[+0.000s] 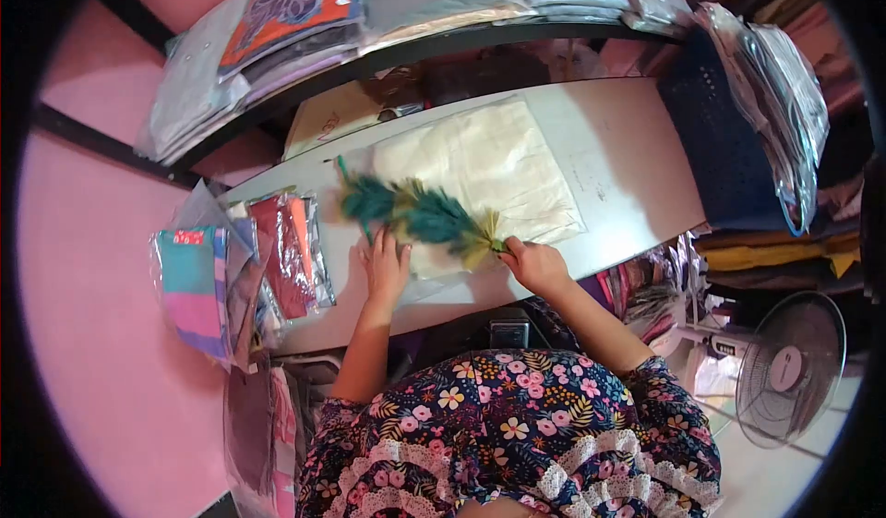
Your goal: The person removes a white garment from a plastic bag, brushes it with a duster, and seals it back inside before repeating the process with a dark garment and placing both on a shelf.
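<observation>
My right hand (535,265) grips the handle end of a teal and yellow feather duster (415,211), whose feathers lie across a clear packet of cream cloth (489,167) on the white table (628,149). My left hand (385,264) rests flat, palm down, on the near left edge of that packet, just below the duster's feathers.
Several plastic-wrapped coloured cloth packets (277,255) lie at the table's left end, some overhanging it. A shelf (388,10) stacked with packed fabrics runs above the table. A dark blue basket (720,139) and clear bags stand at the right. A floor fan (789,370) is at the lower right.
</observation>
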### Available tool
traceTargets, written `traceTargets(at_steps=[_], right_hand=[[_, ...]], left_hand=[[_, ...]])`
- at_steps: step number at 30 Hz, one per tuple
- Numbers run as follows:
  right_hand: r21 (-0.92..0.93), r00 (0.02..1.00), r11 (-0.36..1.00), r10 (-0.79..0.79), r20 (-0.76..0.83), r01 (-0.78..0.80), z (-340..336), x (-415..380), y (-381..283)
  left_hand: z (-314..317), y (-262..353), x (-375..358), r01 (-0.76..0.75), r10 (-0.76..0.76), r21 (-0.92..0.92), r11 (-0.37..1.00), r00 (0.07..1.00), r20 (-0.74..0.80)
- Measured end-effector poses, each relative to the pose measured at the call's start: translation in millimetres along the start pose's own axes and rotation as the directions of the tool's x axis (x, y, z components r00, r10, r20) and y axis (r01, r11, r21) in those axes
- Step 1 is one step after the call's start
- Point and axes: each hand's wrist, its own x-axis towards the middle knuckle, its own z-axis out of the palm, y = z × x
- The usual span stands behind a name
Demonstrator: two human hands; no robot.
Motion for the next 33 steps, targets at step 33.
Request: traceTargets(at_steps=[33], right_hand=[[0.666, 0.924, 0.746, 0.244, -0.294, 0.015, -64, 132, 207]], left_hand=[[-14, 31, 76, 0.697, -0.739, -0.591, 0.406, 0.631, 0.236]])
